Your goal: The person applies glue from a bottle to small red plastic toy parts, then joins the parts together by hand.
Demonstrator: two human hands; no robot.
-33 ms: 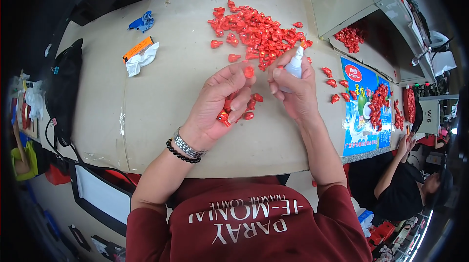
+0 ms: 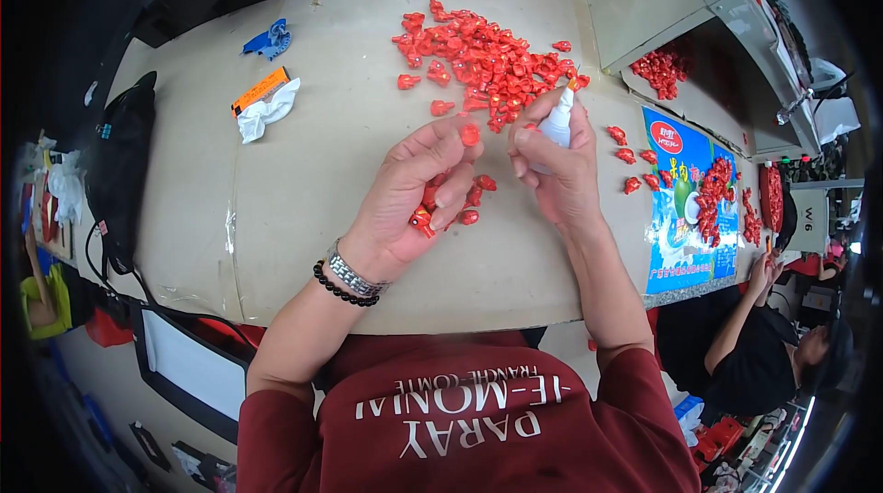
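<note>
Nothing shifted since the earlier frame: both hands unmoved over the desk (image 2: pixel 303 171). Left hand (image 2: pixel 414 189) half curled, fingertips pinching one small red piece (image 2: pixel 470 135), more red pieces cupped in the palm. Right hand (image 2: pixel 556 166) closed round a white squeeze bottle (image 2: pixel 558 121). Best to bring the nozzle squarely to the pinched piece, squeezing lightly

Small red piece (image 2: pixel 470 135) at fingertips, white bottle (image 2: pixel 556 125) upright.

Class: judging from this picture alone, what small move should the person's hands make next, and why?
Probably bring the nozzle of the white bottle in the right hand to the small red piece pinched at the left hand's fingertips: the two sit apart, tip angled away, with more red pieces waiting in the left palm.
</note>
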